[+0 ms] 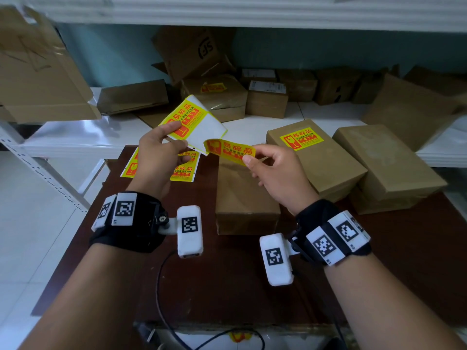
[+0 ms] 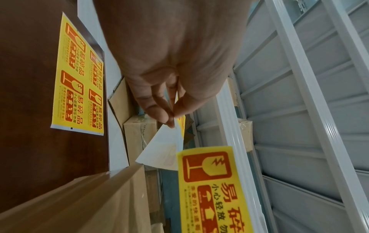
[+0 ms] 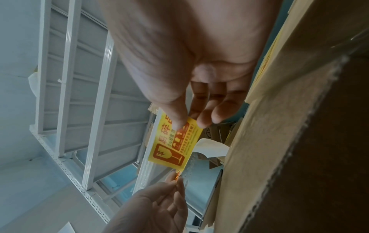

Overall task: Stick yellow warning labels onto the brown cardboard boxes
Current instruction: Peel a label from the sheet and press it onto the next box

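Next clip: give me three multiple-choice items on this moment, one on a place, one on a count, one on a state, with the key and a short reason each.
1. Where does the spare label sheet lie?
A. on the dark table
B. on the white shelf
C. on a box

2. How many labels remain on the held backing sheet?
A. none
B. one
C. three

3. What is the state of the peeled label?
A. stuck on a box
B. pinched in the right hand, off any box
C. lying on the table

Key: 1 A, it lies flat on the dark table. 2 B, one yellow label, the rest bare white. 3 B, it hangs in the air above the plain box.
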Tool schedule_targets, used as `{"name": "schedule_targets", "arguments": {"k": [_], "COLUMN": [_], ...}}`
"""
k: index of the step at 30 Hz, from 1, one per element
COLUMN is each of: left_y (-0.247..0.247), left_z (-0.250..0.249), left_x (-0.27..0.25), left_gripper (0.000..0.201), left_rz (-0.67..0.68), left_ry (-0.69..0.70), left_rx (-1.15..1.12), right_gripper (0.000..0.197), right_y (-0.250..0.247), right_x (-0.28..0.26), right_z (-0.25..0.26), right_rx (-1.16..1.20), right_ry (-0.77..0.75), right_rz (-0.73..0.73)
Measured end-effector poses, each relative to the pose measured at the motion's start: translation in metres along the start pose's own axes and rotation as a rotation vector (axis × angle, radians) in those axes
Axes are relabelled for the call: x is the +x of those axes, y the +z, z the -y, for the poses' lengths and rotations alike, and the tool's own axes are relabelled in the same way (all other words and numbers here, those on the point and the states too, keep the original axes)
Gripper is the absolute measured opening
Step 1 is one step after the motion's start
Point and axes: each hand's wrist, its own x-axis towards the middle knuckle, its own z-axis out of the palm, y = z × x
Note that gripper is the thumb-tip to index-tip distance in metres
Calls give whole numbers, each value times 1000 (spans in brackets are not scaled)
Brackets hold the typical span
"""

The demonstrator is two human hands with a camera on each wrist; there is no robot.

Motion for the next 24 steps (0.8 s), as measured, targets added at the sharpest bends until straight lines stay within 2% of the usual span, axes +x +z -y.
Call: {"name": "schedule_targets", "arguments": {"k": [7,11,16,20,22,24], "left_y": [-11,-13,-14,-13,-13,-14], "left_z": [3,14,28,28,27,26], "left_x": [9,13,18,17,16,16], "left_gripper": [44,47,60,69,73,73], "left_rz": [-40,-64,49,137,140,133], "left_ry": [3,-59,-189,-307,-309,-254], "left_rx": [52,146,250,387,469,546], "right_gripper": [13,13,37,27,22,19], "right_y": [-2,-1,-3,-2,-2,-3], "right_x": [3,4,3,5,5,5], "right_z": [-4,-8,-7,-13,-14,-13], "right_rx": [35,26,68,65,76,95], "right_ry": [41,66,154,261,299,331], "right_rz": [-43,-72,-69,-65,-78,-77]}}
